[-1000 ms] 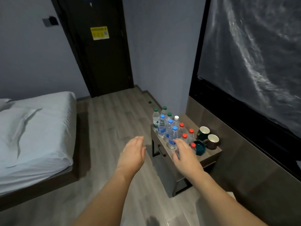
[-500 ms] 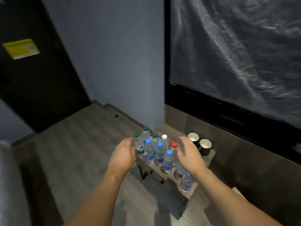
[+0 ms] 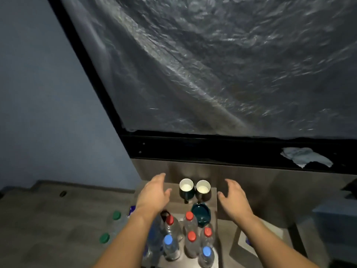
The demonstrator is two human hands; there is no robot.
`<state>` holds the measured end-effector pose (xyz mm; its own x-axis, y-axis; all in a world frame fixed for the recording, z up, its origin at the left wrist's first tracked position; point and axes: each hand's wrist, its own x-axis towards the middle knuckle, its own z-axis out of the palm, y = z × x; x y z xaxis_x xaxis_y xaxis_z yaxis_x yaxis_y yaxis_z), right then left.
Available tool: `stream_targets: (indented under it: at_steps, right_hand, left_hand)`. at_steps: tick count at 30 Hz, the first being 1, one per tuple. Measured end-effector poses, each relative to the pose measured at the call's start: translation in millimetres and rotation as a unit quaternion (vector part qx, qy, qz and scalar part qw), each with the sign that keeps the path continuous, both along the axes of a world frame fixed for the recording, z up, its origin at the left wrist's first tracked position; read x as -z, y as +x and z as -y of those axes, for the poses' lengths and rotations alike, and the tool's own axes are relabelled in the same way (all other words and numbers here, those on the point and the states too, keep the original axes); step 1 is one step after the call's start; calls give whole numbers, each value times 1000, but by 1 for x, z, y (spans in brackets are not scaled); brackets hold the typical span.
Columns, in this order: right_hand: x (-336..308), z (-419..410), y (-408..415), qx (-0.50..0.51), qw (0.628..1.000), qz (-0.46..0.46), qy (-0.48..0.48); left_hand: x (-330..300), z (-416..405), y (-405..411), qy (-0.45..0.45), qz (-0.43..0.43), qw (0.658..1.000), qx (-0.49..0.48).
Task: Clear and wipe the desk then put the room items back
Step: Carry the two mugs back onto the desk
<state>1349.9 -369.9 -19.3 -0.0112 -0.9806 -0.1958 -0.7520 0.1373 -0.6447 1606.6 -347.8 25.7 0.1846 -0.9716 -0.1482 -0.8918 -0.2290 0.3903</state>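
Two mugs [image 3: 194, 189] (white inside) stand between empty, spread left hand [image 3: 153, 194] and right hand [image 3: 232, 198]

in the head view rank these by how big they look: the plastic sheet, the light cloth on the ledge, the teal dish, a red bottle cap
1. plastic sheet
2. light cloth
3. teal dish
4. red bottle cap

The cloth lies farther from the camera than the dish, so its real lead may be greater.

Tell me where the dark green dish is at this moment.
In the head view, the dark green dish sits on the small table, just in front of the two mugs and behind the red-capped bottles.
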Motion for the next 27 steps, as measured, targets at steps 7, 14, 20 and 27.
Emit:
stream_targets:
  at_steps: [7,14,20,27]
  right_hand:
    - [105,98,43,60,986,18,157]
    - [240,153,67,75,979,46,185]
    - [266,163,72,85,982,56,158]
    - [285,154,72,126,979,135,81]
  left_hand:
    - [117,122,8,139,-78,987,-14]
    - [269,178,-7,164,-120,979,3]
    - [301,186,-14,163,-119,979,13]
    - [320,187,-18,140,-190,972,-20]
